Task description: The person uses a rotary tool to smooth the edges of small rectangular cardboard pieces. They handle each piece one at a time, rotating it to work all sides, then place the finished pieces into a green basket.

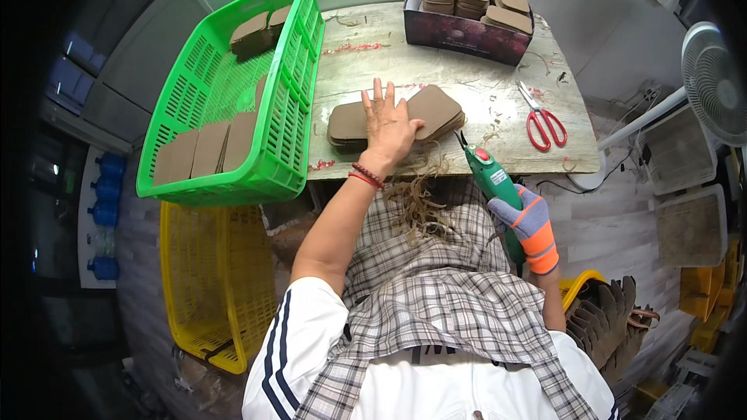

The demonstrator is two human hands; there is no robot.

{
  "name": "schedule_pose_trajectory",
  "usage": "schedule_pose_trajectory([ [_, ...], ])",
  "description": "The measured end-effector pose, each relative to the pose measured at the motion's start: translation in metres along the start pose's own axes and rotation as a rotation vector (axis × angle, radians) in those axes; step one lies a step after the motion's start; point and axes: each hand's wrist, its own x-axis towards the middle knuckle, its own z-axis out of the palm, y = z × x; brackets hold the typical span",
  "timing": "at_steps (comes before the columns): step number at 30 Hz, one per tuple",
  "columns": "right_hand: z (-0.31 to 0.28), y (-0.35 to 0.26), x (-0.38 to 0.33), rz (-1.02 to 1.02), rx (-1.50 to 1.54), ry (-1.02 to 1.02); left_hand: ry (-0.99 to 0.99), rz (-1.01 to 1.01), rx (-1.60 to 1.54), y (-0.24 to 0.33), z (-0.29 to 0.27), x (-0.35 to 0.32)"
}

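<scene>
My bare left hand (pixel 389 126) lies with spread fingers over two stacks of brown rounded pieces at the table's front edge. One stack (pixel 347 123) shows to the left of the hand, the other (pixel 437 111) to its right, turned at an angle. My right hand (pixel 525 218), in a grey and orange glove, is closed around green electric scissors (pixel 492 175) with a red button. Their dark pointed blades aim up toward the right stack, just apart from it. Stringy brown trimmings (pixel 420 202) hang from the table edge onto my checked apron (pixel 436 280).
A green crate (pixel 299 128) holding brown pieces stands left; a dark box (pixel 467 37) of stacked pieces sits at the back. Red-handled scissors (pixel 547 128) lie right on the table (pixel 366 39). A yellow crate (pixel 198 280) stands below left, a fan (pixel 714 82) far right.
</scene>
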Motion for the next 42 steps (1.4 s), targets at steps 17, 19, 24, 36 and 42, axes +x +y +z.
schedule_pose_trajectory([
  [17, 0.005, -0.012, 0.007, -0.024, 0.056, 0.146, 0.177, -0.735, -2.302, 0.043, -0.037, 0.007],
  [19, 0.012, -0.027, 0.005, -0.066, -0.032, 0.168, 0.198, -0.732, -2.483, 0.048, -0.046, 0.012],
  [24, 0.023, -0.054, -0.001, -0.075, 0.015, 0.160, 0.223, -0.698, -2.697, 0.050, -0.057, 0.025],
  [36, 0.047, -0.083, -0.028, -0.109, 0.057, 0.200, 0.121, -0.573, -2.715, 0.062, -0.073, -0.001],
  [42, 0.043, -0.081, -0.029, -0.195, -0.017, 0.257, 0.041, -0.459, -2.665, 0.068, -0.076, -0.025],
])
